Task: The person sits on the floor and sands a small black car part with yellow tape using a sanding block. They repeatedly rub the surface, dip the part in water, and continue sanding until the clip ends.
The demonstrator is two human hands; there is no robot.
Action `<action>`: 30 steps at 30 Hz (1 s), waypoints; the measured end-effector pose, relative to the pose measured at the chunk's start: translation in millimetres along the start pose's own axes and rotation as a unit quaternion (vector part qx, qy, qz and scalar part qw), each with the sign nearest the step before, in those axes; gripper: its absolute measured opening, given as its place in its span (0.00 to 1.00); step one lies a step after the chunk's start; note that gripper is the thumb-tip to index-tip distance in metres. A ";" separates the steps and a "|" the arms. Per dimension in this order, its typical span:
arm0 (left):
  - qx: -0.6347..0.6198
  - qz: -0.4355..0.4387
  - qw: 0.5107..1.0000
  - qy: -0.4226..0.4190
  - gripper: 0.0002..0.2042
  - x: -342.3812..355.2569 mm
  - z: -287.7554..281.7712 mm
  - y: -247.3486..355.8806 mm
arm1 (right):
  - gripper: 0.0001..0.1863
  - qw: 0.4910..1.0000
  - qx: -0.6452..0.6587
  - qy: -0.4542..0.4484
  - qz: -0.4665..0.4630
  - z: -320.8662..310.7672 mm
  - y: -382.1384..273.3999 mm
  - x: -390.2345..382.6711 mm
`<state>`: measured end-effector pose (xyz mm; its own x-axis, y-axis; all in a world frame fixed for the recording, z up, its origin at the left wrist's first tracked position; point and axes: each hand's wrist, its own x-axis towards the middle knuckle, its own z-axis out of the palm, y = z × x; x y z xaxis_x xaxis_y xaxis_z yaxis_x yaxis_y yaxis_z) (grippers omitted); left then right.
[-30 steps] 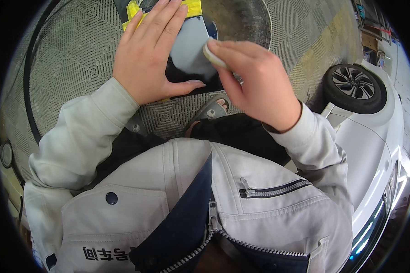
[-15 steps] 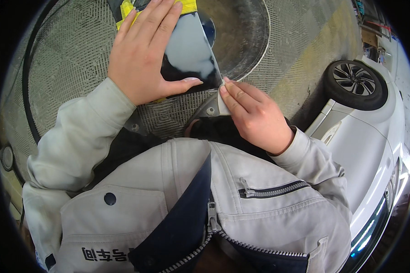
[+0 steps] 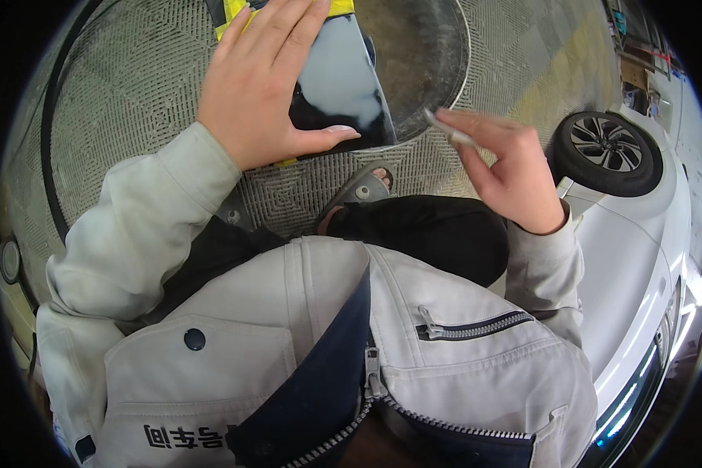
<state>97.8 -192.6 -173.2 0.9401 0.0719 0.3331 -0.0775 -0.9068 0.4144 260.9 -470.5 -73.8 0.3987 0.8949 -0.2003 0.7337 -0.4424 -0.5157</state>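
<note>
My left hand (image 3: 261,86) lies over a black panel (image 3: 378,139) with a smooth pale grey patch (image 3: 340,74) on it, fingers stretched out and thumb spread along the near edge. Yellow tape (image 3: 341,7) covers the panel's far end. To the right, apart from the panel, my right hand (image 3: 503,160) pinches a thin, pale folded sheet (image 3: 450,129) between thumb and fingers. The sheet is slightly blurred, and its exact kind cannot be told.
Beyond the panel a large round basin-like vessel (image 3: 421,70) stands on grey grid flooring (image 3: 522,47). A white car (image 3: 624,226) with a black wheel (image 3: 608,148) is at the right. A dark hose (image 3: 47,148) curves along the left. My sandalled foot (image 3: 363,187) is below the panel.
My right hand has lifted off the panel's right corner and moved right and slightly up with the pale sheet. The left hand and panel have shifted slightly right in view.
</note>
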 end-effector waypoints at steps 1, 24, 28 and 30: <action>0.010 0.001 1.000 -0.006 0.67 -0.3 -0.2 -1.5 | 0.20 0.997 0.056 0.040 0.037 3.0 -0.2 1.0; 0.016 -0.024 0.998 -0.048 0.67 0.2 -0.5 -4.2 | 0.11 0.986 0.036 0.161 0.014 48.8 -22.0 97.2; 0.010 -0.026 0.998 -0.054 0.68 -1.4 -2.3 -5.4 | 0.10 0.983 0.040 0.177 -0.039 42.5 -34.3 93.0; 0.004 -0.008 1.000 -0.023 0.68 -2.5 -0.1 -4.3 | 0.11 0.985 0.021 0.166 -0.029 38.7 -38.3 96.0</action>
<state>95.8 -188.8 -175.6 0.9557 0.0670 0.2865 -0.0597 -0.9093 0.4118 249.7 -365.4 -105.4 0.5191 0.8475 0.1107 0.7404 -0.3812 -0.5536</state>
